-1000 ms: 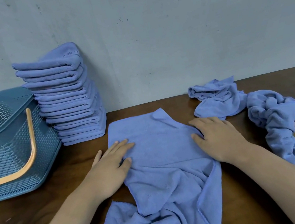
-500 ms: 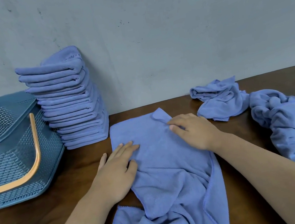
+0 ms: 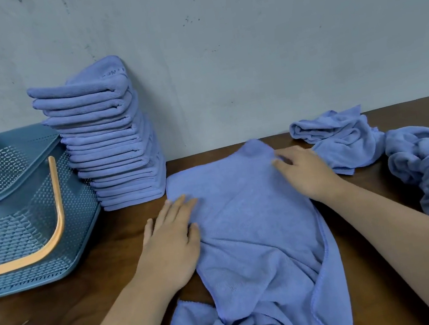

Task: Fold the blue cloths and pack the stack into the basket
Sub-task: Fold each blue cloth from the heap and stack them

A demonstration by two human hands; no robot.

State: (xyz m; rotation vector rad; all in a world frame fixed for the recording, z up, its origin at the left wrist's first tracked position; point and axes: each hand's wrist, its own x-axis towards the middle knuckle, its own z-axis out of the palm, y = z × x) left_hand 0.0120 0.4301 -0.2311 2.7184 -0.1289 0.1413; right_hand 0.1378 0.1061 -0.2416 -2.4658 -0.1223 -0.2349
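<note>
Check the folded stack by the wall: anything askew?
Yes. The folded stack is staggered: its upper cloths jut left toward the basket, and the lower ones sit further right. It might tip.

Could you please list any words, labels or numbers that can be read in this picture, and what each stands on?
Top folded cloth of the stack: a short row of embossed letters near its back edge, too small and blurred to read.
Basket, spread cloth, crumpled cloths, wall: no text visible.
</note>
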